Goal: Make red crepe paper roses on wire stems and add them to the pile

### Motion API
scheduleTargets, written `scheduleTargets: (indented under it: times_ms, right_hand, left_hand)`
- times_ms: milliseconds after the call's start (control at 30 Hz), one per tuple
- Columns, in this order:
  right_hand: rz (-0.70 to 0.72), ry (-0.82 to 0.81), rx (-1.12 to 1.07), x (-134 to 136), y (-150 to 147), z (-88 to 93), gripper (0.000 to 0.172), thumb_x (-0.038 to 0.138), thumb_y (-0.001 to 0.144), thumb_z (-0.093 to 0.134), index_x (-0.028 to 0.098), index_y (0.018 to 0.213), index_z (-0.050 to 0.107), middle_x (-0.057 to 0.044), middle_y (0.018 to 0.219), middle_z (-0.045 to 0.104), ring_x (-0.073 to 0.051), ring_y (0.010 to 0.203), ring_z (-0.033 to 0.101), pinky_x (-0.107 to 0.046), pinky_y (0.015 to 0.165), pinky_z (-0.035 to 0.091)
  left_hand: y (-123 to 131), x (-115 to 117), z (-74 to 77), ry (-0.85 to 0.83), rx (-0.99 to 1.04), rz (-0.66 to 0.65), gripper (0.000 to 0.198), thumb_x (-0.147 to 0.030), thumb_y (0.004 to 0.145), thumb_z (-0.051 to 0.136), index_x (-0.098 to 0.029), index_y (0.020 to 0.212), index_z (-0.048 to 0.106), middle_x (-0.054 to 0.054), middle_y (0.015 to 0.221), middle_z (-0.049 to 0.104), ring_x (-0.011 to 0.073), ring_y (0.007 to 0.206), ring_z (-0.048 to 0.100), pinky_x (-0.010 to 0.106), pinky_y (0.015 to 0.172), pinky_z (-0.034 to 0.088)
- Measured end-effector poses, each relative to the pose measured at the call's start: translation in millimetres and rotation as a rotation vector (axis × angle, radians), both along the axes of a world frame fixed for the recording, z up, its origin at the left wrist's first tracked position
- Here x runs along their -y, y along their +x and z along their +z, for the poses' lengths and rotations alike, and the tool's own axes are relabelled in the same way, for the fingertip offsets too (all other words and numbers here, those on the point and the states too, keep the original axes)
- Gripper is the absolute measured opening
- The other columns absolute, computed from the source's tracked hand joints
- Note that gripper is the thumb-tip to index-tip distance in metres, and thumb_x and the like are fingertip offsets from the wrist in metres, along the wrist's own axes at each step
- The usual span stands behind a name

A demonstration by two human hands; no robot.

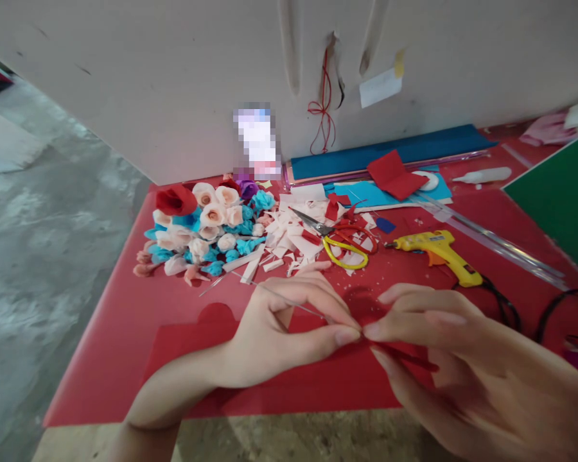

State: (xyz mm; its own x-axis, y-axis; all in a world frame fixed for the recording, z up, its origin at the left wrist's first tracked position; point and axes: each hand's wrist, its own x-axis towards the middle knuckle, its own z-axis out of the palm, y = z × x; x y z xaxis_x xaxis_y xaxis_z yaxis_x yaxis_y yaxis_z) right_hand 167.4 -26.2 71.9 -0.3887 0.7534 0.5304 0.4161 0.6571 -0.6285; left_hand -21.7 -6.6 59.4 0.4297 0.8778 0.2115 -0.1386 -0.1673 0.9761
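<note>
My left hand point(274, 330) pinches a thin grey wire point(291, 300) between thumb and index finger, and the wire slants up to the left over the hand. Fingertip to fingertip with it, my right hand point(467, 359) is closed on a narrow red paper strip point(409, 357), whose loose end points down to the right. At the meeting fingertips the wire and strip come together, but the exact contact is hidden. Under both hands lies red paper point(187, 343), partly covered by my left forearm.
Paper flowers point(212, 215) heap at the back left, beside white scraps point(284, 237). Scissors point(344, 250) with red and yellow handles lie on the scraps. To the right are a yellow glue gun point(433, 247) with a black cord and clear sticks point(501, 240). A phone point(257, 141) leans on the wall.
</note>
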Motion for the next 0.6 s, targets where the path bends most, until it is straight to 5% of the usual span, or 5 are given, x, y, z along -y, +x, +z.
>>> scheduleTargets:
  times_ms: [200,600]
  right_hand:
    - [0.025,0.053,0.096,-2.2,-1.5,0.0,0.019,0.007,0.073,0.055,0.014,0.091,0.057,-0.003,0.08,0.061,-0.01,0.074,0.06,-0.014,0.075,0.054]
    - [0.001,0.057,0.155,-2.9,-0.4,-1.6,0.02,0.008,0.073,0.056,0.016,0.091,0.055,-0.002,0.078,0.06,-0.011,0.07,0.06,-0.017,0.07,0.056]
  left_hand:
    - [0.8,0.7,-0.5,-0.017,-0.002,0.01,0.007,-0.009,0.072,0.066,-0.015,0.073,0.068,0.004,0.067,0.067,0.0129,0.064,0.057,0.029,0.067,0.048]
    - [2.1,0.0,-0.8,-0.007,-0.015,0.033,0.004,-0.012,0.072,0.066,-0.015,0.072,0.067,0.004,0.066,0.067,0.0132,0.064,0.058,0.029,0.068,0.048]
